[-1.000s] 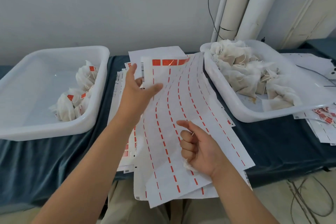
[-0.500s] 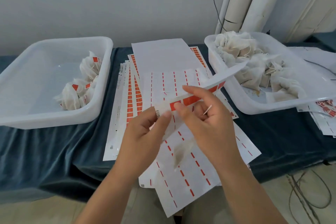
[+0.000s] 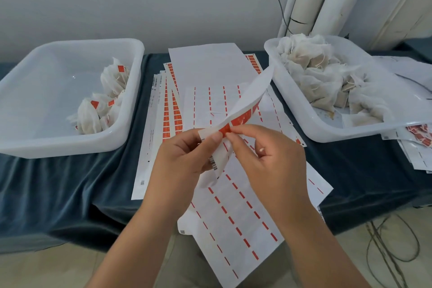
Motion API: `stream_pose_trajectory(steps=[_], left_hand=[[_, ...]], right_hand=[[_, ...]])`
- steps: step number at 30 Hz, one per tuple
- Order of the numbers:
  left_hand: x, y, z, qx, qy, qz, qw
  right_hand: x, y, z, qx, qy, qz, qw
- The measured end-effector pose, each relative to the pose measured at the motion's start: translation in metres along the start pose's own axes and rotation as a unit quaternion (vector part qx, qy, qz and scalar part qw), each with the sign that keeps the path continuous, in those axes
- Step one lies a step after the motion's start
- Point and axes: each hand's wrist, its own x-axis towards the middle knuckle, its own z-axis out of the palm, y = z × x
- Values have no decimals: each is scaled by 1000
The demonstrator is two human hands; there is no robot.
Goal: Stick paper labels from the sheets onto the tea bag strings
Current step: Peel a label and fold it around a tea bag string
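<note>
The label strip point(image 3: 252, 91) is in the air, left of the right tray point(image 3: 327, 135), in which the tea bags point(image 3: 311, 70) lie. The strip's long axis runs from the hands up and away toward the left rim of this tray. The left hand point(image 3: 184, 159) pinches the near end between thumb and fingers. The right hand point(image 3: 271, 161), on the tray's side, pinches the first red label point(image 3: 225, 128) at the same end, so I judge it will do the peeling. Compared with half a second ago, the far end curls higher toward the tray, and the right fingertips have come onto the label.
</note>
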Motion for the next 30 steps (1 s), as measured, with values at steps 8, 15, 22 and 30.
stream_pose_trajectory(steps=[8, 15, 22, 30], left_hand=[[-3, 9, -3, 5, -50, 27, 998], [-7, 16, -5, 102, -17, 79, 992], [-3, 17, -6, 121, -6, 65, 991], [-4, 14, -4, 136, -28, 65, 988]], right_hand=[[0, -6, -4, -28, -30, -30, 999], [12, -3, -10, -99, -35, -102, 989], [12, -10, -12, -10, -129, -4, 992], [12, -2, -8, -83, -103, -24, 991]])
